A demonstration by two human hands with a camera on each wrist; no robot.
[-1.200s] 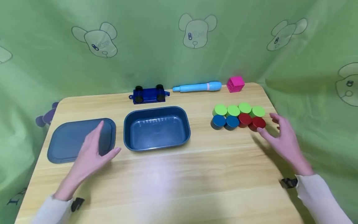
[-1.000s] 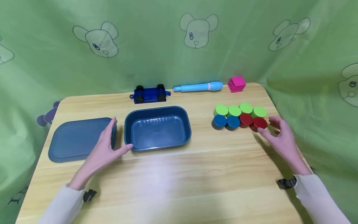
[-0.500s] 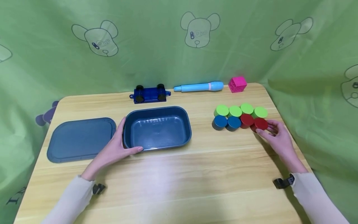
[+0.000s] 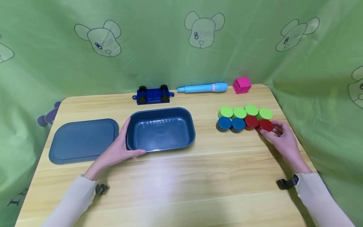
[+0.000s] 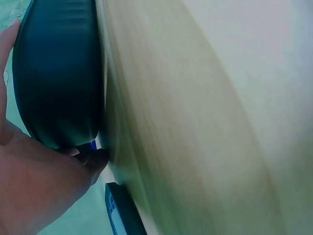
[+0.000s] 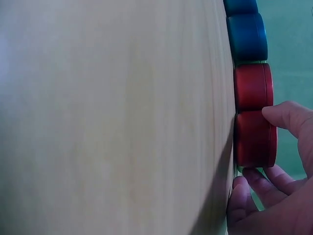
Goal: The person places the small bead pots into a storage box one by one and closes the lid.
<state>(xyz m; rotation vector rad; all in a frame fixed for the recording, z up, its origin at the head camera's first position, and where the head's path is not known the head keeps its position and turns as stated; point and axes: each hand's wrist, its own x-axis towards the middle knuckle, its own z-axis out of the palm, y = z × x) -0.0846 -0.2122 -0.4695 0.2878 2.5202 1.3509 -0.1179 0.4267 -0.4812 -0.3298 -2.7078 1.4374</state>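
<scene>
A dark blue plastic box sits on the wooden table. My left hand holds its near left corner, thumb along the front wall and fingers at the left side. The left wrist view shows the box's outer wall beside the palm. On the right, my right hand pinches the rightmost red cylinder, which stands on the table; the thumb is on its near side and the fingers are at its far right. Another red cylinder touches it, followed by two blue cylinders. Several green cylinders stand behind them.
A flat blue lid lies left of the box. Along the back edge are a blue wheeled toy chassis, a light blue microphone-shaped stick and a pink cube. Green curtain hangs around the table.
My left hand has moved right, from over the lid to the box's left corner, and taken hold there. My right hand has closed in on the rightmost red cylinder. The objects stay in place.
</scene>
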